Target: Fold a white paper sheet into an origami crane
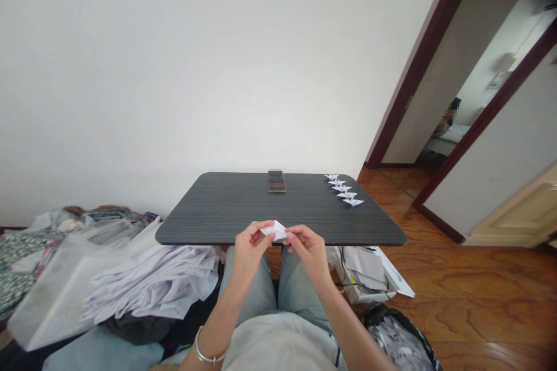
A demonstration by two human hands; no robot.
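A small folded piece of white paper [275, 229] is held up over the near edge of the dark table [217, 208]. My left hand [251, 242] pinches its left side between thumb and fingers. On the opposite side, my right hand [308, 245] grips the paper's right corner with thumb and forefinger. Fingertips cover both ends of the paper. Several white folded paper cranes [343, 188] stand in a slanting row at the table's right side.
At the table's back edge is a phone [277, 181]. Left of my legs lie a heap of white cloth [161, 278] and other clothes. A box with papers [368, 272] and a black bag of paper scraps [400, 336] sit on the floor at right. Beyond an open doorway, a person is partly visible.
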